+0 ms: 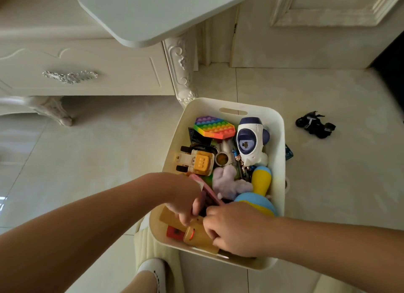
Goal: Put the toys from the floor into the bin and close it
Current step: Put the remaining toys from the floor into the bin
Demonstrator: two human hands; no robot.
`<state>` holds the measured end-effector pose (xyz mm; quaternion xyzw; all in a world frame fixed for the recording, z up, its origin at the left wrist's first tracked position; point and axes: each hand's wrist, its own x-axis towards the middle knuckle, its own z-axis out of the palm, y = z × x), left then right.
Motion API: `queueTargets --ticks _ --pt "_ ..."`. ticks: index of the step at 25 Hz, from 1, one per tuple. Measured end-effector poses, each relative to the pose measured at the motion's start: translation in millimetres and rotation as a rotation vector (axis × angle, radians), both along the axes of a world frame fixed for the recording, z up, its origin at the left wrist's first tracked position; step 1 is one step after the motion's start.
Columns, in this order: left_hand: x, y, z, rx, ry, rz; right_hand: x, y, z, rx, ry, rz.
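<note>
Inside the bin the left hand grips the pink toy, the right hand's hold is unclear; better to lay it flat for closing.

Soft even daylight, bright, warm cast; glare patches on glossy floor at left edge; fisheye bending toward edges; close forearms slightly soft

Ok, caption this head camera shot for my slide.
Left hand and right hand reach among toys in the white bin; a black toy motorcycle lies on the floor outside.
</note>
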<state>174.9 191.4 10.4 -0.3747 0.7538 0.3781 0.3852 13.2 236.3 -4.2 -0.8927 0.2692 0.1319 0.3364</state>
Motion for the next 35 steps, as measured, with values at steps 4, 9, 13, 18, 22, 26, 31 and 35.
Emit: queueTargets --ticks 4,9,13,18,22,26,31,35 --pt "-3.6 -7.8 1.8 0.018 0.054 0.155 -16.8 -23.9 13.2 0.039 -0.255 -0.347" --pt "-32.6 -41.8 23.8 -0.354 0.335 0.387 -91.5 -90.5 6.1 -0.241 -0.620 -1.166" --pt "-77.7 -64.1 22.8 -0.552 0.754 0.775 -163.7 -129.4 -42.3 -0.188 -0.410 -1.409" --pt "-120.8 -95.3 14.1 -0.536 0.837 0.709 -195.2 -147.6 -121.7 0.027 0.123 -1.182" --pt "-138.0 -120.9 5.1 -0.515 0.823 0.727 -184.8 -159.3 -158.1 0.069 0.274 -0.932" --pt "-143.9 -131.9 -3.5 -0.506 0.819 0.734 -169.5 -155.9 -185.4 -0.101 0.263 -0.800" --pt "-137.9 -133.6 -6.5 -0.498 0.835 0.795 -181.8 -153.2 -174.5 -0.060 0.151 -0.962" --pt "-133.6 -126.4 -7.6 -0.546 0.871 0.765 -188.7 -149.1 -123.9 0.230 -0.239 -1.219"
